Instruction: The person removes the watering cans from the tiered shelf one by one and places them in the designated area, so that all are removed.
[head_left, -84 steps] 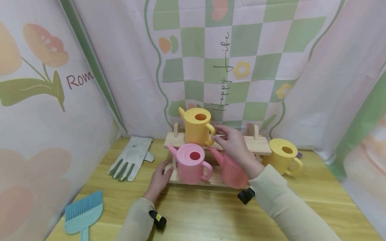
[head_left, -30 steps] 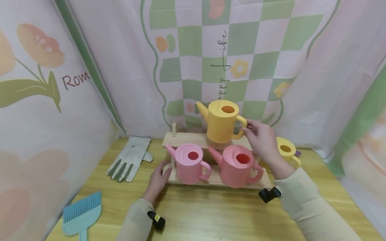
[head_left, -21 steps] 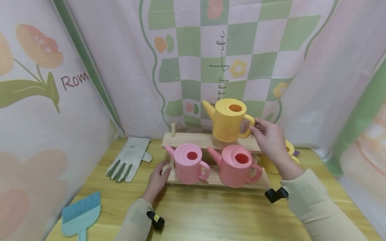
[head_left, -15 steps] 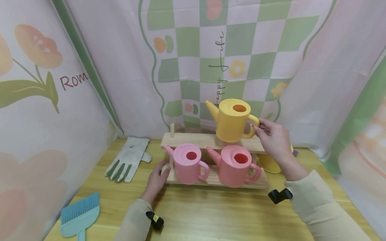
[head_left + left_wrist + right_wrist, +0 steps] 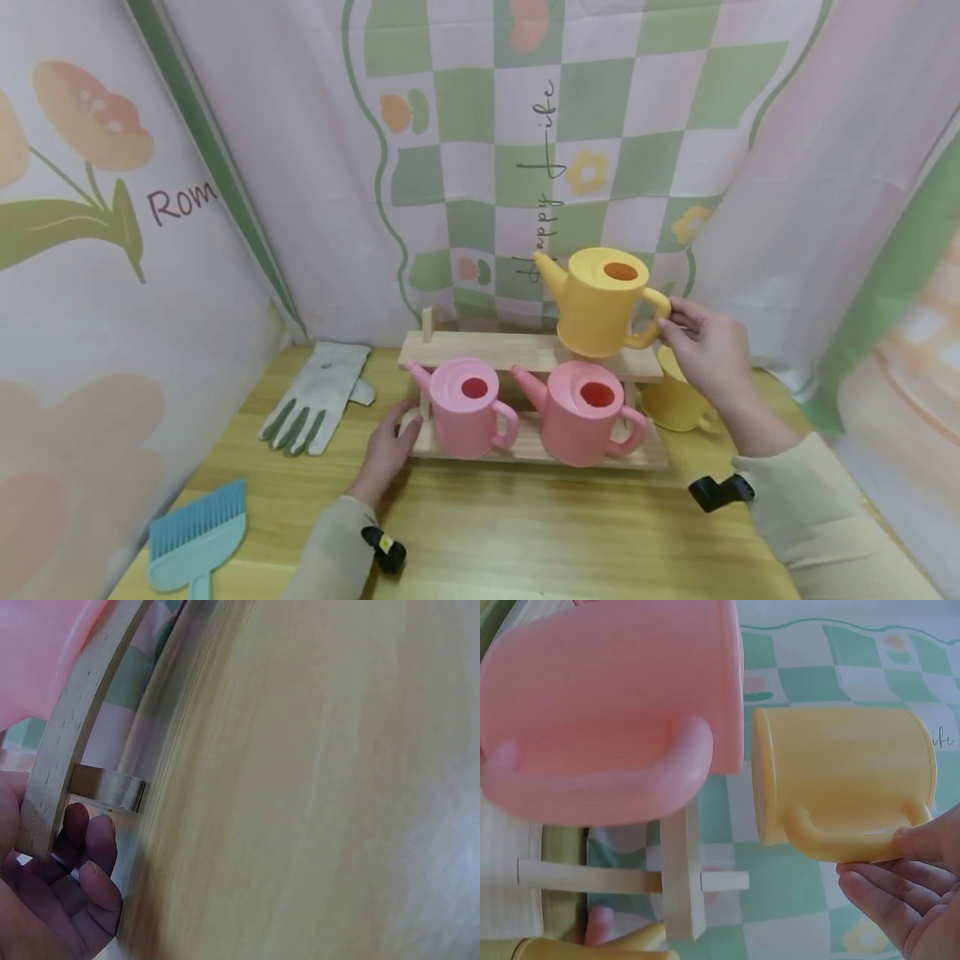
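A yellow watering can [image 5: 598, 308] is just left of the right hand [image 5: 711, 346], whose thumb and fingers pinch its handle [image 5: 662, 305] with no gap, over the right part of a wooden rack [image 5: 487, 348]. Below that grip and leftward, a coral watering can [image 5: 572, 421] and then a lighter pink watering can [image 5: 461, 421] stand on the lower shelf, while a second yellow watering can [image 5: 667, 400], partly hidden, is just beneath the hand. Well left, the left hand [image 5: 388, 450] grips the rack's end, thumb opposite curled fingers, near a glove [image 5: 322, 392].
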`<state>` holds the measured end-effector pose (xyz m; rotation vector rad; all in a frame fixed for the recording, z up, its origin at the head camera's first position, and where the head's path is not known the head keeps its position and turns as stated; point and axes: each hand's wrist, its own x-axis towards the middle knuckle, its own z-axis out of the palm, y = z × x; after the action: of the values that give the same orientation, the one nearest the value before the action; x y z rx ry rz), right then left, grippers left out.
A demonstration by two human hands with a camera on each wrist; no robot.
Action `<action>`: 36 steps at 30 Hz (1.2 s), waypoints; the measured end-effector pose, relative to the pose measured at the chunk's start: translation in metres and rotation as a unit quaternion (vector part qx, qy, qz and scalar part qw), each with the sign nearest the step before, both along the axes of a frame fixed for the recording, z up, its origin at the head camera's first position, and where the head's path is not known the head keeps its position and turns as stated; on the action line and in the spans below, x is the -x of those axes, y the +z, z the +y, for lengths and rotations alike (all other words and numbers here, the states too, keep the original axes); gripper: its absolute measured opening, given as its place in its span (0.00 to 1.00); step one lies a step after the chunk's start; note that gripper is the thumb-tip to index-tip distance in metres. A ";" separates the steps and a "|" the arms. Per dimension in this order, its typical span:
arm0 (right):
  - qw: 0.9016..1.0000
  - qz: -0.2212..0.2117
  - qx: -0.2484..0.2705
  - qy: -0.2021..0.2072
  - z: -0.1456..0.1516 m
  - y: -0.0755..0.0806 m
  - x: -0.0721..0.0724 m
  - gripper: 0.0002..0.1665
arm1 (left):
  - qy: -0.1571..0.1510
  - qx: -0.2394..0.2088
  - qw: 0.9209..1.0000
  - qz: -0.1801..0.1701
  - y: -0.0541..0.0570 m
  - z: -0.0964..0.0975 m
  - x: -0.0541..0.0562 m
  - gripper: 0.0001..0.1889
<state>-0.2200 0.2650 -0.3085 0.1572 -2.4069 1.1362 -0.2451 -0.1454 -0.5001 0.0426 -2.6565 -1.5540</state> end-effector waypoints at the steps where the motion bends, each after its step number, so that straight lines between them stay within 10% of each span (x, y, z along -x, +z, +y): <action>1: 1.000 0.000 0.003 0.001 0.002 -0.001 0.000 0.23 | -0.001 0.000 1.000 0.001 0.000 0.000 0.000 0.24; 36: 0.997 -0.040 -0.039 -0.059 0.068 -0.007 -0.029 0.29 | 0.002 -0.006 1.000 0.012 -0.001 0.000 -0.001 0.23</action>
<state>-0.1911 0.3332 -0.3154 -0.0063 -2.4963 1.0127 -0.2442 -0.1450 -0.5012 0.0280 -2.6265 -1.5604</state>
